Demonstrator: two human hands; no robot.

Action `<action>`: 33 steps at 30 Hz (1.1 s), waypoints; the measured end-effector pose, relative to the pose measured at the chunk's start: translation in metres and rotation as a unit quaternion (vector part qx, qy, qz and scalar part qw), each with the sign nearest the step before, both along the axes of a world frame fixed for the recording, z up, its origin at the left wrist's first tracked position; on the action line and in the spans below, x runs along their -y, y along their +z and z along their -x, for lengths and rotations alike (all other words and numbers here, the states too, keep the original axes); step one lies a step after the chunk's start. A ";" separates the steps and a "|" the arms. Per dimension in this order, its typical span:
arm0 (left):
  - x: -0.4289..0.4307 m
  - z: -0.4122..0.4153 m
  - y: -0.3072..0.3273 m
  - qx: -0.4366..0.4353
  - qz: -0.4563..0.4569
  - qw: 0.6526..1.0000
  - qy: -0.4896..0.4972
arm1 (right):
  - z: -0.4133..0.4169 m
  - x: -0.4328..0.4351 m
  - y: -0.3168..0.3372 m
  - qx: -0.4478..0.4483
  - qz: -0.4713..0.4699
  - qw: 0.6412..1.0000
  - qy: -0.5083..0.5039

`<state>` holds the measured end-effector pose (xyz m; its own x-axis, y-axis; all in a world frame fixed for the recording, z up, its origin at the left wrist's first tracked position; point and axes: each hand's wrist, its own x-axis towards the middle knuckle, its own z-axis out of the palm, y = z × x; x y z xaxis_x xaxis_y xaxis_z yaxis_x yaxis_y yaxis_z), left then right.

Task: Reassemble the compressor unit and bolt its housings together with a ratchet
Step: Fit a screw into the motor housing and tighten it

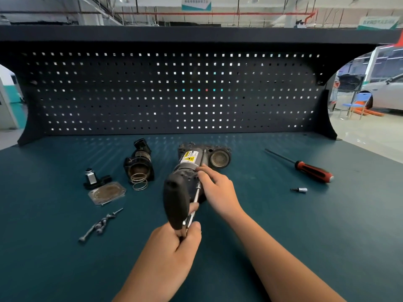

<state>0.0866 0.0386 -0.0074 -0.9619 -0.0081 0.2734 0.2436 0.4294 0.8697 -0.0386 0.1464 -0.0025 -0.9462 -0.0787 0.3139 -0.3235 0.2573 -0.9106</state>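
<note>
- While the left hand [174,245] is clenched round the ratchet [175,203] near its chrome head, its thin extension [197,192] runs up to the near end of the compressor unit [192,162], which lies at the bench's centre with its yellow-labelled motor body pointing to twelve o'clock.
- The right hand [218,190] steadies that unit from three o'clock, fingers curled over the motor's side.
- The step in hand looks like running a bolt into the near housing. Doing it well means keeping the extension in line with the bolt, so the bit stays seated, and bracing the body against the turn. I cannot tell whether the bit is engaged.
- Short, even swings would suit, with final tightening left until the other bolts are started.
- At ten o'clock a black housing [139,164] lies open-mouthed, and a wire spring [139,182] spills from that mouth onto the bench [305,225].
- At one o'clock the unit's round bore [220,159] faces the camera; nothing shows inside it.
- The spare bolts [100,223] sit in no tray, lying loose at eight o'clock below a flat cover plate [106,192].
</note>
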 end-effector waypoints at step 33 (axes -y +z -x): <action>0.000 0.004 -0.013 0.005 -0.111 0.994 0.010 | -0.031 0.006 0.011 0.221 0.210 0.948 0.094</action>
<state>0.0823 0.0388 -0.0202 -0.9636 -0.0866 0.2529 0.2274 0.2320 0.9458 -0.0076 0.1404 0.0085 -0.9744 -0.2145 -0.0680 0.1083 -0.1826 -0.9772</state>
